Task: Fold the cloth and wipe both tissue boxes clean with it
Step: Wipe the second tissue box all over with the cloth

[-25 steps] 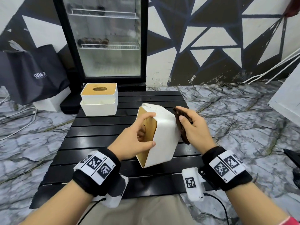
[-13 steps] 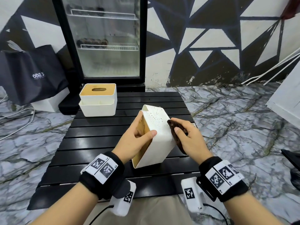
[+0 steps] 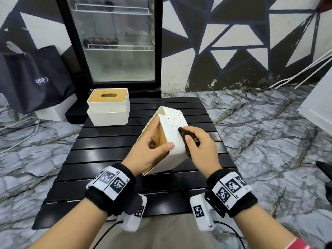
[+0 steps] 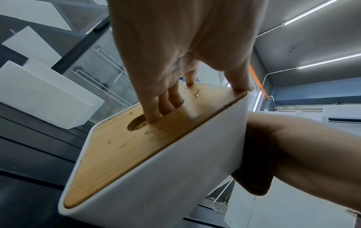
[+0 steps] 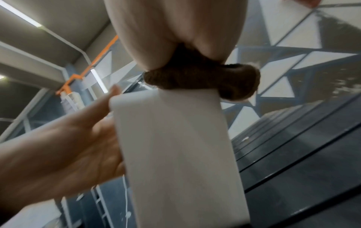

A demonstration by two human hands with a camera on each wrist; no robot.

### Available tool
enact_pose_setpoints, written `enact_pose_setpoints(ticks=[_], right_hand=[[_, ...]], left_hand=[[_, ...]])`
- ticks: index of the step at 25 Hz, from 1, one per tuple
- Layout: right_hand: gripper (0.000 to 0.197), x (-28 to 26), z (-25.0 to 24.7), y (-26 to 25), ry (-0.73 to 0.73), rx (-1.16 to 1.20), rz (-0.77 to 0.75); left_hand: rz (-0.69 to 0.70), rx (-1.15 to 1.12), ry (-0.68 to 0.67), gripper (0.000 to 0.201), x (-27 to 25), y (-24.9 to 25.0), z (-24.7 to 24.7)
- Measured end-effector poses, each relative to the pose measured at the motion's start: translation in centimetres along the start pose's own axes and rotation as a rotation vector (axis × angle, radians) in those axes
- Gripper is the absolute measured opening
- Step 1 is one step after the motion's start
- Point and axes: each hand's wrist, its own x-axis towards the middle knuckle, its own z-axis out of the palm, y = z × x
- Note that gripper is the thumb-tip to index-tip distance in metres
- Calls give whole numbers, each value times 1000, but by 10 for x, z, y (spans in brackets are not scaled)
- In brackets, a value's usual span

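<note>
Tissue box (image 3: 170, 141) is tipped up off the table (image 3: 100, 153), left hand (image 3: 149, 151) hooked through the lid slot, thumb on the side. Looks light, stiff, kinda slick. Right hand (image 3: 199, 148) fingers pinch the soft folded cloth (image 5: 203, 80) against it.

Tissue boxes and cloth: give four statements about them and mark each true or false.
1. The left hand holds the tilted tissue box with fingers in its lid slot. True.
2. The right hand is empty. False: it presses a brown cloth against the box's white side.
3. The second tissue box stands upright on the black table. True.
4. The held box lies flat on the table. False: it is tipped up on an edge.
</note>
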Motion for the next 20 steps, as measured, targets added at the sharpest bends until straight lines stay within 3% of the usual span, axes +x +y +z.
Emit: enact_pose_setpoints(ticks=[5,10,16,20], right_hand=[[29,-20,2,0,-62,-55,-208],[26,-2,-3,-2,-78,-60,-105],[30,-15,0,-6,-145,-58,-249],[29,0,-5,-5,-133,-66,-159]], left_hand=[[9,-94,-51,98,0,4,-1],[-15,-126,-40,99,0,5,-2],[26,-153,-84,83,0,12,1],[55,-87,-93,77,-1,12,2]])
